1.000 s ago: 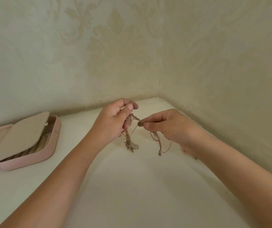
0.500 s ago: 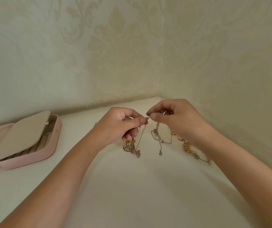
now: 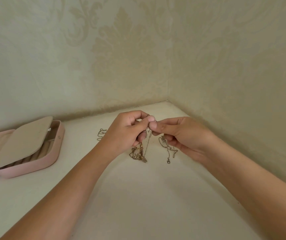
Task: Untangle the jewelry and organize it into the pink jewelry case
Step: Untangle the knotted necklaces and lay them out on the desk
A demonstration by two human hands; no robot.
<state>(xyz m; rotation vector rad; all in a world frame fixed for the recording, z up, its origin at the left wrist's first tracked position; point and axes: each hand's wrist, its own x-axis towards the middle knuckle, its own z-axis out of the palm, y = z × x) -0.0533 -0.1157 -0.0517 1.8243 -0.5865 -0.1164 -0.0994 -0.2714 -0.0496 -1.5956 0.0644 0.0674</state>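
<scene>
Forearms nearest: left forearm [image 3: 61, 196] rising from the bottom left, right forearm [image 3: 251, 179] from the bottom right, both bare, converging over a white tabletop [image 3: 138, 205].

Past the wrists, a tangle of gold chains [image 3: 138, 154] dangling from the left hand [image 3: 126, 129], bunched and knotted, lower end down at the tabletop; cannot tell whether resting on it or just clear of it. Just right of the tangle, a thin silver chain [image 3: 168, 149] trailing in loose bends from under the right hand [image 3: 183, 137], ending in a small clasp [image 3: 168, 161] on the white surface. Joined to the gold tangle or not, up between the fingers: cannot tell.

Left hand clenched round the top of the gold tangle, thumb and forefinger pinching at the meeting point with the other hand. Right hand likewise grasping, thumb and forefinger nipped on a fine strand at that same spot, remaining fingers curled beneath round the silver chain. Fingertips of both hands touching.

Well off to the left, the pink jewelry case [image 3: 35, 168] lying open and flat on the tabletop, a beige inner flap [image 3: 21, 144] tilted over most of the interior, padded beige rolls [image 3: 33, 155] showing under the flap's near edge, a small metal stud [image 3: 59, 136] on the pink wall.

Behind the left hand, a short length of silver chain [image 3: 101, 134] curled on the tabletop, partly hidden by the wrist.

Farthest back, pale damask wallpaper [image 3: 121, 58] on two walls meeting in a corner beyond the hands.
</scene>
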